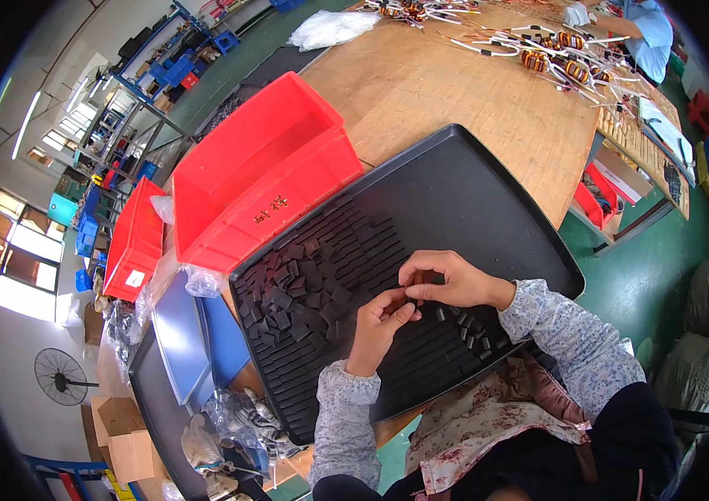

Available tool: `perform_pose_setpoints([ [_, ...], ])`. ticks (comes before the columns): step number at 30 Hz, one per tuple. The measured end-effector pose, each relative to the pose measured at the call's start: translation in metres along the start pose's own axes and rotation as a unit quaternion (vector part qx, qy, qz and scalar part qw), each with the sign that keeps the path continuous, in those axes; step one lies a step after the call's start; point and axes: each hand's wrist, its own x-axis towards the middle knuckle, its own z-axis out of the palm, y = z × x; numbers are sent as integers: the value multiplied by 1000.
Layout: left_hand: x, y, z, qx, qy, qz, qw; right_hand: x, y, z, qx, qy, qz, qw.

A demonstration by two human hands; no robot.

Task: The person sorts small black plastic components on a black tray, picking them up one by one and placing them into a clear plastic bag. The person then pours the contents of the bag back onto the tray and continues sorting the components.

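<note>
Above a large black tray point(488, 196), my left hand point(378, 327) and my right hand point(453, 280) meet, thumbs and fingers pinched together. A small dark piece, mostly hidden, shows between their fingertips. Loose flat black pieces point(308, 288) are heaped at the left of the tray. Long rows of similar black strips point(338, 367) lie side by side beneath and around my hands. Just below my right hand, several short, rounded black pieces point(469, 334) lie scattered near the tray's front edge.
A big red bin point(267, 179) stands behind the tray, a smaller red bin point(136, 238) beside it. Blue panels point(183, 334) and striped gloves point(258, 417) lie left. Wired copper coils point(567, 63) cover the far table, where another person point(646, 37) works.
</note>
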Motion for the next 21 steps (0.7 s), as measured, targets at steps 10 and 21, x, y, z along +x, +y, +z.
perform_pose_setpoints([
  [10,1,5,-21,47,64,52,995,-3,-17,-28,-166,-89,10,982],
  [21,1,2,-7,49,10,26,998,-7,-18,-34,-134,-32,39,990],
])
